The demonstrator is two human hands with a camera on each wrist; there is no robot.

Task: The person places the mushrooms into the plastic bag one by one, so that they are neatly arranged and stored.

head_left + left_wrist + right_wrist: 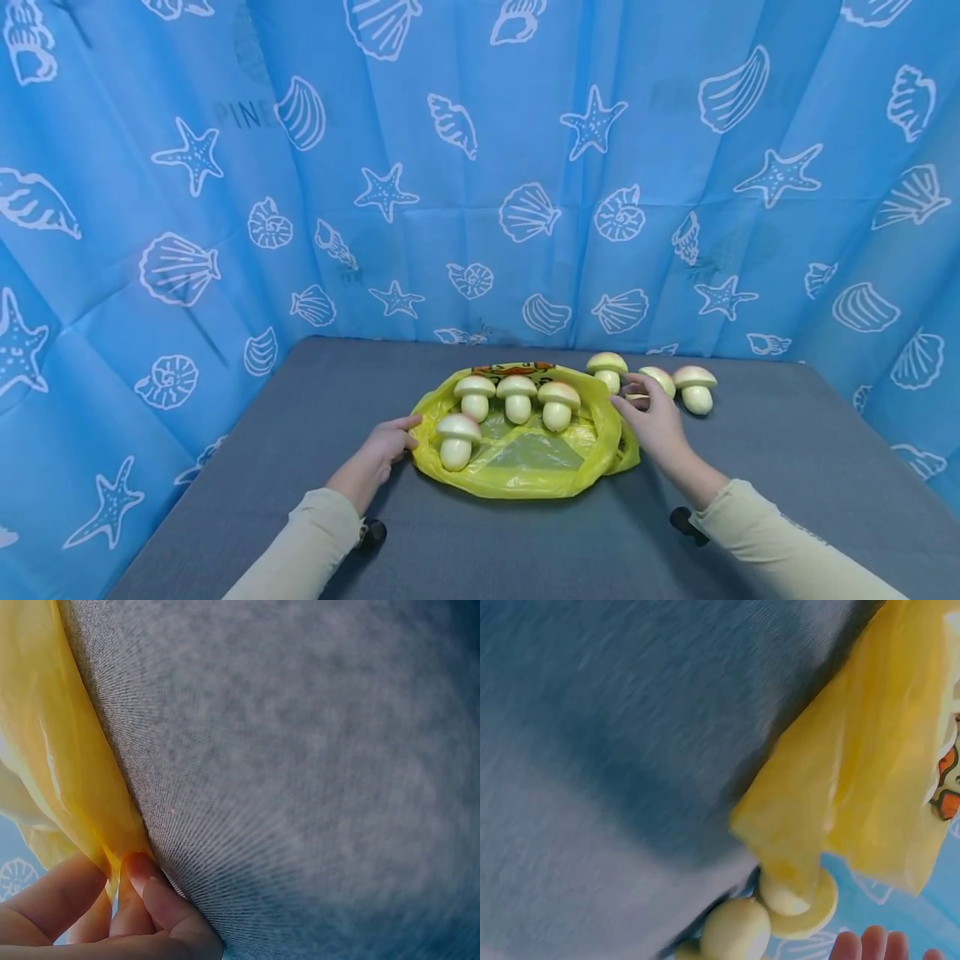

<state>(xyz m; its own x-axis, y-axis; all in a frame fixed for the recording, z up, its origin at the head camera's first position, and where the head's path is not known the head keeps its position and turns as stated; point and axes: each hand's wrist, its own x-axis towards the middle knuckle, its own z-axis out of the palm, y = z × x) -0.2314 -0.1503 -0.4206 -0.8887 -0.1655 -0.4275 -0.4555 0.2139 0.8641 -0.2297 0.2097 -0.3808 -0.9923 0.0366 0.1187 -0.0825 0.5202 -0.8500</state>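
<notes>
A yellow plastic bag (517,483) lies on the table with its mouth spread wide. Inside it are several toy mushrooms (456,442) with cream stems and pale caps. My left hand (382,450) pinches the bag's left rim between thumb and fingers; the left wrist view shows the gathered yellow film (82,772) there. Over the bag's right side, my right hand (660,425) reaches with loosely bent fingers toward the mushrooms outside, partly hiding the middle mushroom (658,379). In the right wrist view its fingertips (874,945) show apart, holding nothing visible.
Right of the bag stand a mushroom (607,371) close to its rim and another mushroom (696,389) farther right. A blue curtain (465,208) with white shell prints hangs behind the grey table (480,550). Each wrist bears a small black device (688,525).
</notes>
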